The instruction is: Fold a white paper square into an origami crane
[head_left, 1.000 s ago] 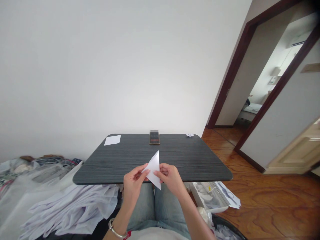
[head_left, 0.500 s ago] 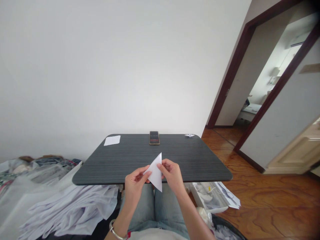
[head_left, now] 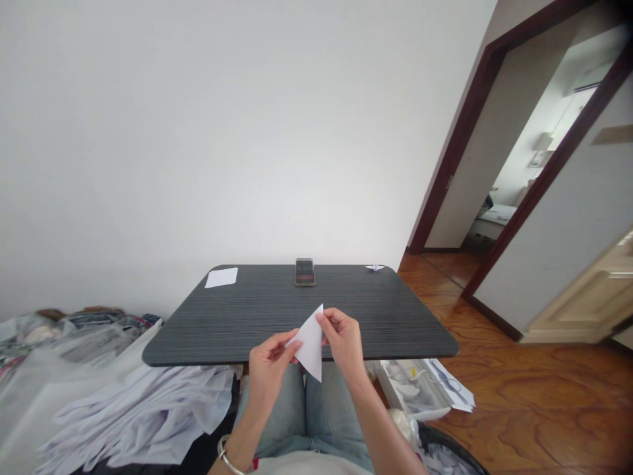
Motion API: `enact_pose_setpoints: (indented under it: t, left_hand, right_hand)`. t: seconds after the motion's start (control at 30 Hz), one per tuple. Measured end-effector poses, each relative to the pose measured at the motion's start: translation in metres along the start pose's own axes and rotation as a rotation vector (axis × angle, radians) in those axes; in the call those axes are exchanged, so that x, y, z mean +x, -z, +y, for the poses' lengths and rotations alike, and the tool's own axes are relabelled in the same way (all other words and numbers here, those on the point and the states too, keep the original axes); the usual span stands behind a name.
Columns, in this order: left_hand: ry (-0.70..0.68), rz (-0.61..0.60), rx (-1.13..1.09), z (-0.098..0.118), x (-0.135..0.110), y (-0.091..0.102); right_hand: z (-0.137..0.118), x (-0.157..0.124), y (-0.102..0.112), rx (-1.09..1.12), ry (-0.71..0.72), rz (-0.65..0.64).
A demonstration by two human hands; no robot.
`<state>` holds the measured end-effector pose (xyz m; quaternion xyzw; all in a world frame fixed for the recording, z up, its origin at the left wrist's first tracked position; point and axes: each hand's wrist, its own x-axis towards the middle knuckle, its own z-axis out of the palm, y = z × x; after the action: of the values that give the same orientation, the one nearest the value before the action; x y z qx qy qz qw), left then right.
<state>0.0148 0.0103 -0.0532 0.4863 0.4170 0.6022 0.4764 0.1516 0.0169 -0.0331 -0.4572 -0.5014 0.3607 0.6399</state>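
A white sheet of paper folded into a triangle (head_left: pixel 310 348) is held up over the near edge of the dark table (head_left: pixel 257 310). My left hand (head_left: pixel 271 359) pinches its left corner between thumb and fingers. Higher up, near the top point, my right hand (head_left: pixel 342 336) grips the right edge, thumb on the front face. The fingertips behind the paper are partly hidden.
A flat stack of white paper (head_left: pixel 221 277) lies at the table's back left. A phone on a stand (head_left: pixel 305 272) is at the back middle, a small folded paper crane (head_left: pixel 374 268) at the back right. Fabric (head_left: pixel 143 415) lies left, an open box (head_left: pixel 415 392) below right.
My right hand has slid up along the paper's right edge toward its top point. The left hand keeps its pinch, and the paper has shifted very slightly.
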Motion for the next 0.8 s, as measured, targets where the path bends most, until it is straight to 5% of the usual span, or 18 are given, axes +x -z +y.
enact_pose_setpoints:
  t: [0.8]
  left_hand:
    - [0.015,-0.031,0.005,0.0,-0.003,-0.001]
  right_hand:
    - [-0.007,0.011,0.007,0.027,0.064,0.132]
